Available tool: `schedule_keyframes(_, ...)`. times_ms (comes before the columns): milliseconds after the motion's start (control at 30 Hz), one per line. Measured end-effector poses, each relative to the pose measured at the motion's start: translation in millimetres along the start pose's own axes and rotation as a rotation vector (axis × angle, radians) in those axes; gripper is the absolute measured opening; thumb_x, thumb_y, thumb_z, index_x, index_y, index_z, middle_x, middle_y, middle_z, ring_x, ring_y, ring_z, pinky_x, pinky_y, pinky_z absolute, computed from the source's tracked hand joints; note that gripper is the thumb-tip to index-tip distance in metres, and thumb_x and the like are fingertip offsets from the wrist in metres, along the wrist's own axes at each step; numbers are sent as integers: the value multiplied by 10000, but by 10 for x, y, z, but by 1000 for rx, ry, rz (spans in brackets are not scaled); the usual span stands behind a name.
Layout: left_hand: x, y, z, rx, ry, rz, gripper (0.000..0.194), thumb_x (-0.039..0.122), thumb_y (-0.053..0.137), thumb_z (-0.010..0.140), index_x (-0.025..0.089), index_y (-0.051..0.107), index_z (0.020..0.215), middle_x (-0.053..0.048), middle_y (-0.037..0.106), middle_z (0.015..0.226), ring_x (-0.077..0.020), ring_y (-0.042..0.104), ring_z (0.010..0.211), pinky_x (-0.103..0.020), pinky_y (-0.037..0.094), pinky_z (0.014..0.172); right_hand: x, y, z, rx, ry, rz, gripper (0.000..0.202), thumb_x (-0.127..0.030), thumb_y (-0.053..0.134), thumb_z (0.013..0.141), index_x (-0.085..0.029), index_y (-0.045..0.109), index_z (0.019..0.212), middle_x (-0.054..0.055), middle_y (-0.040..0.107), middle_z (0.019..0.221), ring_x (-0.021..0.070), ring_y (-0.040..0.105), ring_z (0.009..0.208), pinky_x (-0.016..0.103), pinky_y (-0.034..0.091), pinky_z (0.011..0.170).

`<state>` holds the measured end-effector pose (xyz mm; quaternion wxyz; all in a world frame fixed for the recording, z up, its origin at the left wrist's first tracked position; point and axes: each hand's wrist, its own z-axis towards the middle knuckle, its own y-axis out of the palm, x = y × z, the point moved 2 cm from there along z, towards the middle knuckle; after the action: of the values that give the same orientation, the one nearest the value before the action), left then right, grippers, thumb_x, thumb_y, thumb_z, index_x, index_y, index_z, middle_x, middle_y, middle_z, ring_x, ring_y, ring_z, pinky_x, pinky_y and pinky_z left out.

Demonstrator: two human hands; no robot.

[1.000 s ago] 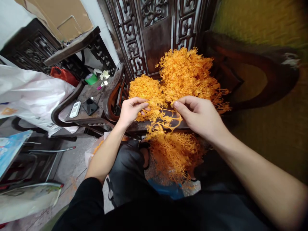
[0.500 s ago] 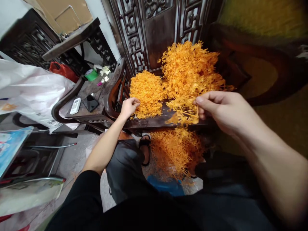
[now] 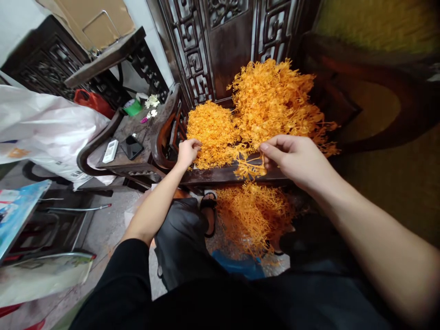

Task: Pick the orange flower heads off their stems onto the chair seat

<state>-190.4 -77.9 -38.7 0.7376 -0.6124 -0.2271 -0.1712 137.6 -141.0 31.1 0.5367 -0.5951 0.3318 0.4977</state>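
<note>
My right hand pinches an orange branching sprig between thumb and fingertips; its thin stems hang to the left above the dark wooden seat. Behind that hand rises a tall, tangled heap of orange sprigs. At the left edge of a lower, denser pile of small orange pieces, my left hand has its fingers curled together. Whatever those fingers hold, if anything, is hidden. Below the seat edge, between my legs, lies a mass of thin orange stems.
A carved wooden backrest stands behind the piles. On the side table at left lie a black phone, a white device, a green tape roll and white flowers. A blue plastic item is on the floor.
My right hand has moved left with its sprig, closer to the low pile. The left hand stays at the pile's edge, and the view has shifted slightly.
</note>
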Motion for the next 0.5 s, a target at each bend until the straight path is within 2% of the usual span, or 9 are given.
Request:
schedule_keyframes(100, -9, -11, 13, -4, -3, -18, 201, 131, 677, 868, 134, 812, 1018, -92, 813, 950, -198, 751, 893, -310, 563, 920, -11, 16, 13, 2, 18, -11, 400, -550, 703, 884, -209, 627, 689, 23, 644, 567, 130, 552, 485, 282, 421, 476)
schedule_keyframes(167, 15, -28, 14, -2, 8, -13, 209, 134, 665, 885, 145, 817, 1027, -105, 810, 1051, -214, 748, 1009, -327, 537, 1011, -11, 35, 16, 3, 36, -27, 393, -546, 710, 877, -205, 633, 698, 18, 641, 569, 122, 537, 474, 276, 410, 466)
schedule_keyframes(233, 100, -59, -12, 21, 28, -9, 252, 125, 636, 907, 151, 807, 1090, -119, 773, 1215, -230, 701, 1182, -345, 474, 1119, -9, 60, 17, 2, 44, -31, 379, -533, 705, 881, -204, 636, 707, 10, 629, 561, 114, 517, 459, 272, 395, 451)
schedule_keyframes(300, 265, -94, -92, 27, 46, -103, 293, 190, 624, 945, 146, 766, 1197, -138, 720, 1333, -245, 660, 1269, -365, 457, 1140, -4, 89, 18, 3, 34, -35, 361, -516, 692, 889, -206, 639, 710, 2, 618, 549, 114, 505, 447, 272, 385, 438)
schedule_keyframes(367, 501, -109, -230, -61, 64, -333, 398, 361, 577, 1003, 145, 690, 1318, -164, 708, 1346, -258, 691, 1220, -378, 529, 1039, -2, 122, 21, -2, 6, -53, 349, -501, 679, 895, -210, 644, 707, 1, 622, 548, 119, 511, 446, 275, 387, 436)
schedule_keyframes(433, 772, -95, -404, -281, 110, -576, 538, 528, 463, 1037, 175, 606, 1417, -177, 708, 1340, -269, 721, 1155, -379, 577, 907, -9, 157, 21, -19, -19, -74, 342, -486, 664, 905, -213, 645, 700, 3, 634, 558, 126, 531, 459, 280, 399, 450)
schedule_keyframes(500, 1004, -101, -556, -392, 217, -621, 560, 551, 611, 963, 211, 606, 1408, -153, 710, 1337, -271, 708, 1164, -370, 563, 912, -24, 183, 17, -46, -24, -88, 325, -464, 649, 918, -216, 646, 707, 4, 645, 572, 135, 554, 483, 287, 420, 477)
